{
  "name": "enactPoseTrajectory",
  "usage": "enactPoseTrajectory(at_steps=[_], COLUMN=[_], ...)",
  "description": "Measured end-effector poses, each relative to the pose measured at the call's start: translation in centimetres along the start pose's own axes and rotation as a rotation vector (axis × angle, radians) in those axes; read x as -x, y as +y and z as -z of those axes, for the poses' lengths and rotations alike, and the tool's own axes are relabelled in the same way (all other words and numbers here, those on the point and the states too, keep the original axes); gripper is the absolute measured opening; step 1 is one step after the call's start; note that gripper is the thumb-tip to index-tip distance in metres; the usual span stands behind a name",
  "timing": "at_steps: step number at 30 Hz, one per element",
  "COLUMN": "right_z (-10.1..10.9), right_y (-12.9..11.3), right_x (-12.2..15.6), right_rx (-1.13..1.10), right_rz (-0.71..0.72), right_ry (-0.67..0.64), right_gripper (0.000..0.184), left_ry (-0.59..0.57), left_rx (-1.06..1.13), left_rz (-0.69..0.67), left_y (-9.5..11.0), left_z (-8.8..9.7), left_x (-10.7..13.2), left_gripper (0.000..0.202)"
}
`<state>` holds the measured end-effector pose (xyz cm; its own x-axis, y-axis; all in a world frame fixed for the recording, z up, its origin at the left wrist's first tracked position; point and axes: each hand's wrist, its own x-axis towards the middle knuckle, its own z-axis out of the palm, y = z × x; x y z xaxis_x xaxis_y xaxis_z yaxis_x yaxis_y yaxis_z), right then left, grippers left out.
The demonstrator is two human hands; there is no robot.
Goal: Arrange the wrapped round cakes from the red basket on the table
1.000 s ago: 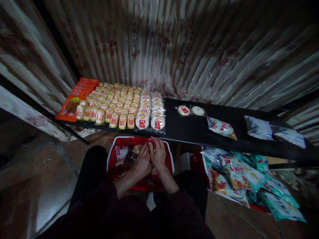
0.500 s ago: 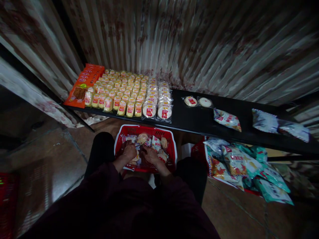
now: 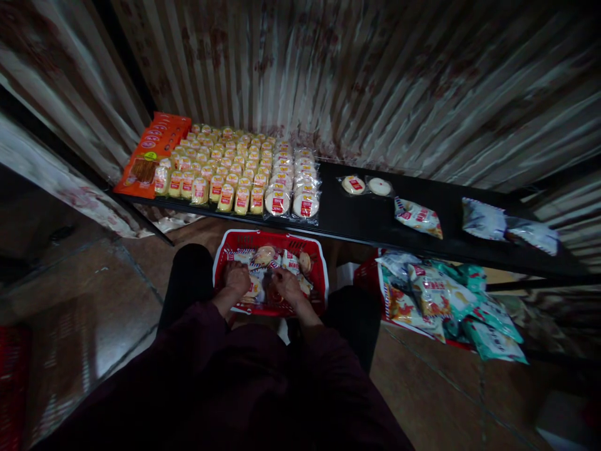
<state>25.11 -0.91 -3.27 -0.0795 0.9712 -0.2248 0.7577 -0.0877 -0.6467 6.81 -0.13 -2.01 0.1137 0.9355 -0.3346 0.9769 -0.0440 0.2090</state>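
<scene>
A red shopping basket (image 3: 323, 260) with a white rim sits between my knees, holding several snack packets and round wrapped cakes. Inside its left part, my left hand (image 3: 238, 279) is closed with curled fingers over the packets; its fingertips are hidden. My right hand (image 3: 287, 285) reaches into the middle, fingers bent together and pointing left. What either hand grips is too dark to make out. Between the hands lies a white and yellow packet (image 3: 253, 287). A round wrapped cake (image 3: 265, 255) lies beyond them, and another round cake (image 3: 305, 262) rests near the right wall.
A black shelf (image 3: 345, 216) crosses ahead, bearing rows of small yellow wrapped cakes (image 3: 225, 198), white round cakes (image 3: 306, 205), an orange bag (image 3: 153, 150) and a white snack bag (image 3: 417, 217). At right, another red basket (image 3: 369, 282) overflows with snack bags (image 3: 432, 289). Curtains hang behind.
My hands have drawn apart: the left shifted slightly left, the right slightly right relative to the basket. The whole view has shifted a little. The shelf goods keep their arrangement.
</scene>
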Motion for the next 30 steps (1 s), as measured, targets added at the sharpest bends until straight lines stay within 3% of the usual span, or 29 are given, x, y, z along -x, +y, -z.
enactPoseTrajectory(at_steps=[9,18,22,26,30], right_z=[-1.3,-0.5,-0.5,-0.9,-1.1], right_y=[-0.9,0.0,0.0,0.2,0.9], right_x=[0.8,0.0,0.4,0.5,-0.1], right_rx=[-0.162,-0.197,-0.269,-0.542,-0.668], right_rz=[0.072,-0.075,-0.047,-0.073,-0.161], right_ry=[-0.176,-0.049,-0.058,-0.086,0.032], right_gripper=[0.025,0.026,0.019,0.015,0.019], left_ry=[-0.028,-0.080,-0.047,0.061,0.152], left_rx=[0.017,0.228,0.307,0.530,0.804], left_rz=[-0.006,-0.157,-0.183,-0.144,-0.085], left_y=[0.1,0.9,1.3,1.4,1.4], left_z=[0.5,0.9,0.7,0.1,0.0], left_x=[0.5,0.4,0.1,-0.5,-0.9], left_gripper=[0.030,0.023,0.017,0.019,0.033])
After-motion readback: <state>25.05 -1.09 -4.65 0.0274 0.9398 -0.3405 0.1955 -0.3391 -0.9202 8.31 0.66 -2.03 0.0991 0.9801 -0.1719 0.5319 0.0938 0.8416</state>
